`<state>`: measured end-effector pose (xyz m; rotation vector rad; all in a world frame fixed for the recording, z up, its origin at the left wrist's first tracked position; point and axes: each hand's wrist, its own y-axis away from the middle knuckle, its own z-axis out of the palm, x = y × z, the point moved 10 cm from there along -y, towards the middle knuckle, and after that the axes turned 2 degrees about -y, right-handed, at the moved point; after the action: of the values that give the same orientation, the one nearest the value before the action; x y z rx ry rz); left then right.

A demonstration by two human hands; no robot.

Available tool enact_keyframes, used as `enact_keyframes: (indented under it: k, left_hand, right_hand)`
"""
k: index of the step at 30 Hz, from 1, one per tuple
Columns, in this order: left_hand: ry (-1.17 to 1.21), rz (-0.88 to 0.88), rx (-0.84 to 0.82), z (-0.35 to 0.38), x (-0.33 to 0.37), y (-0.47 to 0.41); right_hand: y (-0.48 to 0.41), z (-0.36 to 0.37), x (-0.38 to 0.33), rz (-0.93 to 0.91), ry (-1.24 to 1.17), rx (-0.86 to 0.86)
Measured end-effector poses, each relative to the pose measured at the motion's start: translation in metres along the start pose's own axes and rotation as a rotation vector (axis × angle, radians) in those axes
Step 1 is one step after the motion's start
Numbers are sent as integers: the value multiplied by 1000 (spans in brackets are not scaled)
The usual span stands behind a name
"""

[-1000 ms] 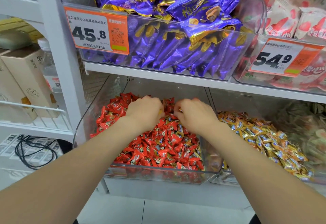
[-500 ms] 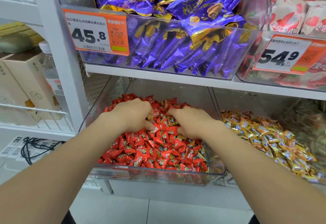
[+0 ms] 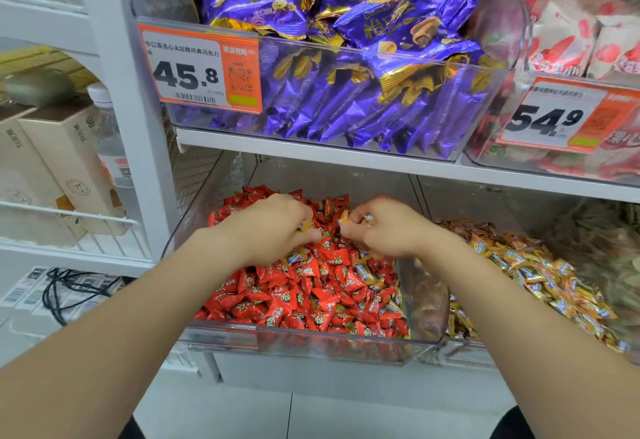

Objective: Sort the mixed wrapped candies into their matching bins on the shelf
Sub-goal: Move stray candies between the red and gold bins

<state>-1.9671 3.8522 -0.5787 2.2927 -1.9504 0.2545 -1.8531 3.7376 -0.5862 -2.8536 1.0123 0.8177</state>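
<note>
Two bare forearms reach in from the bottom edge over a pale tiled floor [image 3: 311, 414]. Just ahead stands a clear plastic bin [image 3: 311, 347] on the lowest level of the shelf, heaped with red candies [image 3: 304, 296]. A few stray gold pieces [image 3: 363, 270] lie mixed among the red ones, mostly towards the right side of the heap.

Both hands are over the back half of this red pile, close together but apart. The left hand [image 3: 273, 231] is knuckles up, its fingers curled down, and it pinches a gold candy [image 3: 306, 225] at its fingertips. The right hand [image 3: 394, 234] is curled too, and its thumb and forefinger pinch an orange-gold candy [image 3: 346, 220] just above the red heap.

Right of the red bin, beyond its clear side wall, sits the neighbouring heap of gold candies [image 3: 540, 265]. Farther right is a greenish pile [image 3: 616, 251], too blurred to tell.

Above, a white shelf board [image 3: 346, 156] carries a clear bin of purple packets [image 3: 363, 109] with an orange price tag [image 3: 201, 71] reading 45.8. Beside it is a second tag [image 3: 561, 116] reading 54.9, in front of white and red packets [image 3: 568, 37].

Off to the left, a wire rack holds beige boxes [image 3: 69, 161] and a clear bottle [image 3: 110, 141], with a black cable [image 3: 69, 289] on the level below.
</note>
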Motion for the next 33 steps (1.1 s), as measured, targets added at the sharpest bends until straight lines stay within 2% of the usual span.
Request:
enact_keyframes:
  k: [5,8,11,14,16,18,20,21,23,25,26,29,33]
  left_hand:
    - [114,-60,158,-12,4,-8]
    - [117,-113,147,-9,2,-17]
    - [186,-59,54,3,12,-23]
    - [337,-55,85,-2,32,-20]
    - [583,-106,107,-4,51,-14]
    - [991,-202,32,9,73,-6]
    - [1296,-294,-17,21,96,1]
    - [1382,-332,-31,25,106,4]
    - [1452,-362,-52,28,125,6]
    - [1429,-315,-69,27,146,4]
    - [1402,-281,-61,26,156,2]
    - [1357,-189,-19,20,185,-4]
    - [1312,-143,-51,19,225,-15]
  right_hand:
    - [25,-7,-8,6,-450,-113]
    - [34,-6,-4,18,-622,-148]
    - [44,-15,-3,-3,-615,-92]
    - [63,-38,-4,-36,-478,48]
    - [80,-50,0,-48,-492,125]
    - [94,-62,14,-17,-551,200]
    - [107,-75,40,50,-571,290]
    - [113,-82,55,85,-536,349]
    - [123,-96,84,132,-204,454]
    - [127,-95,106,159,162,431]
    - [127,-89,118,161,232,360]
    - [131,-72,143,141,285,133]
    - [142,-85,161,155,300,182]
